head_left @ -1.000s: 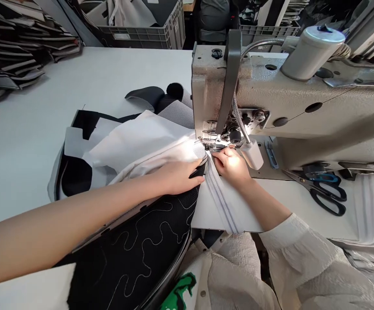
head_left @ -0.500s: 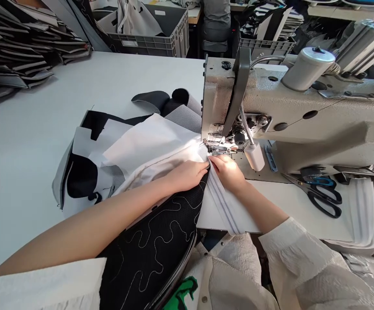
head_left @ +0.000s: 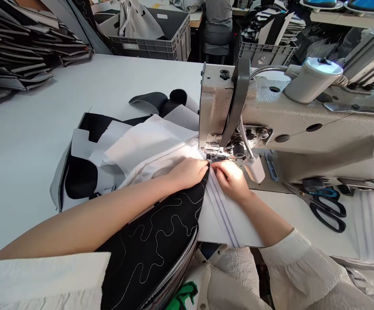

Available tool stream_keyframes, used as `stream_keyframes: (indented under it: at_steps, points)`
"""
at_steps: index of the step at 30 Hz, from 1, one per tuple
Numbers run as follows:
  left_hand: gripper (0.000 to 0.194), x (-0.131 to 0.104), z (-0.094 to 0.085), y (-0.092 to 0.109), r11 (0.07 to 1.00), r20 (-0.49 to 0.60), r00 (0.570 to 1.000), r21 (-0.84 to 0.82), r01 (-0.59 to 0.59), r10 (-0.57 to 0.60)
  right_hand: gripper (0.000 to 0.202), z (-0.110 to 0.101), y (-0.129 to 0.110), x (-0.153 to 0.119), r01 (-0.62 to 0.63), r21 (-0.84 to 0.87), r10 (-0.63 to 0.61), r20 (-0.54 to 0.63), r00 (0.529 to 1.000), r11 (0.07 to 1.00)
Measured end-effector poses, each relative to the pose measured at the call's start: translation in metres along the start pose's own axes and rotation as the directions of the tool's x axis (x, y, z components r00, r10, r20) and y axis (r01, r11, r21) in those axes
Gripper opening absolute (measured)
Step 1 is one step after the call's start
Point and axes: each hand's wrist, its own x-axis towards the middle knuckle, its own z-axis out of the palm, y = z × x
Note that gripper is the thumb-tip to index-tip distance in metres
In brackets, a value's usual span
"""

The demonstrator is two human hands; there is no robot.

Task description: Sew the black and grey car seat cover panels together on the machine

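A sewing machine [head_left: 280,112] stands on the right, its lit needle area just beyond my fingertips. My left hand [head_left: 190,173] is closed on the edge of a black quilted fabric piece [head_left: 154,241] with wavy pale stitching, which hangs over the table edge toward my lap. My right hand [head_left: 230,177] pinches a white elastic band [head_left: 221,206] with thin dark stripes, where it meets the fabric edge at the presser foot. White lining [head_left: 154,142] and black and grey panels of the sewn piece lie bunched to the left of the needle. The fingertips partly hide the seam.
Black-handled scissors [head_left: 327,211] and blue thread snips [head_left: 271,165] lie right of the needle. A folded white band [head_left: 369,224] sits at the right edge. Stacked fabric pieces [head_left: 22,47] are at the far left; a grey crate [head_left: 174,47] and a seated person [head_left: 218,21] are behind.
The view has tilted slightly, so the machine appears lower. My right hand has shifted a little back from the presser foot; both hands still hold their materials.
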Motion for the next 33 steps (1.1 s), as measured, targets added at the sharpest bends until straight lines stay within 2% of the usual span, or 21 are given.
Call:
stream_keyframes:
  at_steps: [2, 4, 5, 6, 8, 10, 11, 13, 15, 17, 18, 20, 22, 24, 26, 27, 31, 33]
  points:
    - [0.03, -0.004, -0.012, -0.002, 1.0, 0.036, 0.999, 0.003, -0.01, 0.01, 0.023, -0.005, -0.008, -0.001, 0.17, 0.08, -0.169, -0.014, 0.986, 0.982]
    - [0.031, -0.016, -0.036, -0.002, 0.999, 0.188, 0.982, 0.041, 0.028, -0.036, 0.019, -0.004, -0.018, -0.002, 0.376, 0.131, -0.386, 0.064, 0.92, 0.917]
    - [0.034, -0.023, -0.052, 0.0, 0.994, 0.29, 0.953, 0.087, 0.067, -0.09, 0.017, 0.0, -0.024, -0.003, 0.445, 0.147, -0.463, 0.129, 0.877, 0.883]
    - [0.037, -0.032, -0.069, 0.003, 0.981, 0.39, 0.905, 0.158, 0.114, -0.168, 0.018, 0.005, -0.029, -0.004, 0.484, 0.153, -0.506, 0.203, 0.838, 0.862]
    - [0.04, -0.048, -0.099, 0.016, 0.931, 0.476, 0.82, 0.321, 0.175, -0.318, 0.019, 0.017, -0.04, -0.005, 0.492, 0.143, -0.509, 0.337, 0.792, 0.859]
    - [0.039, -0.06, -0.116, 0.037, 0.891, 0.464, 0.798, 0.413, 0.19, -0.385, 0.016, 0.028, -0.049, -0.005, 0.464, 0.084, -0.453, 0.423, 0.785, 0.882]
    - [0.035, -0.064, -0.118, 0.05, 0.88, 0.459, 0.797, 0.44, 0.18, -0.393, 0.015, 0.032, -0.053, -0.005, 0.459, 0.053, -0.432, 0.451, 0.781, 0.887]
    - [0.025, -0.067, -0.109, 0.073, 0.864, 0.488, 0.781, 0.487, 0.128, -0.39, 0.014, 0.035, -0.056, -0.005, 0.461, 0.019, -0.412, 0.484, 0.772, 0.887]
    - [0.022, -0.065, -0.09, 0.087, 0.846, 0.495, 0.78, 0.527, 0.082, -0.384, 0.015, 0.031, -0.055, -0.006, 0.482, 0.067, -0.447, 0.5, 0.741, 0.874]
    - [0.026, -0.057, -0.068, 0.09, 0.845, 0.45, 0.827, 0.532, 0.056, -0.338, 0.02, 0.021, -0.049, -0.009, 0.484, 0.174, -0.502, 0.485, 0.716, 0.858]
    - [0.027, -0.051, -0.059, 0.087, 0.85, 0.422, 0.853, 0.524, 0.048, -0.308, 0.022, 0.014, -0.044, -0.011, 0.462, 0.221, -0.508, 0.469, 0.722, 0.859]
    - [0.026, -0.035, -0.046, 0.078, 0.864, 0.388, 0.877, 0.501, 0.057, -0.283, 0.024, 0.002, -0.032, -0.015, 0.37, 0.248, -0.444, 0.43, 0.786, 0.895]
    - [0.024, -0.019, -0.038, 0.068, 0.886, 0.381, 0.873, 0.45, 0.112, -0.304, 0.024, -0.007, -0.019, -0.018, 0.207, 0.146, -0.247, 0.365, 0.898, 0.967]
    - [0.025, -0.006, -0.034, 0.059, 0.908, 0.371, 0.872, 0.385, 0.169, -0.319, 0.027, -0.009, -0.007, -0.018, 0.024, -0.005, -0.022, 0.258, 0.966, 1.0]
    - [0.025, 0.001, -0.031, 0.051, 0.928, 0.367, 0.878, 0.319, 0.19, -0.307, 0.03, -0.005, 0.001, -0.018, -0.097, -0.107, 0.114, 0.173, 0.978, 0.99]
    - [0.024, 0.002, -0.029, 0.046, 0.938, 0.365, 0.884, 0.286, 0.193, -0.293, 0.031, -0.002, 0.003, -0.017, -0.118, -0.134, 0.139, 0.157, 0.978, 0.984]
    - [0.018, -0.01, -0.022, 0.027, 0.974, 0.323, 0.92, 0.119, 0.191, -0.219, 0.029, 0.006, 0.0, -0.013, -0.123, -0.236, 0.166, 0.173, 0.971, 0.964]
    - [0.02, -0.019, -0.016, 0.021, 0.974, 0.288, 0.943, -0.101, 0.203, -0.167, 0.027, 0.007, -0.004, -0.011, -0.111, -0.298, 0.174, 0.192, 0.966, 0.948]
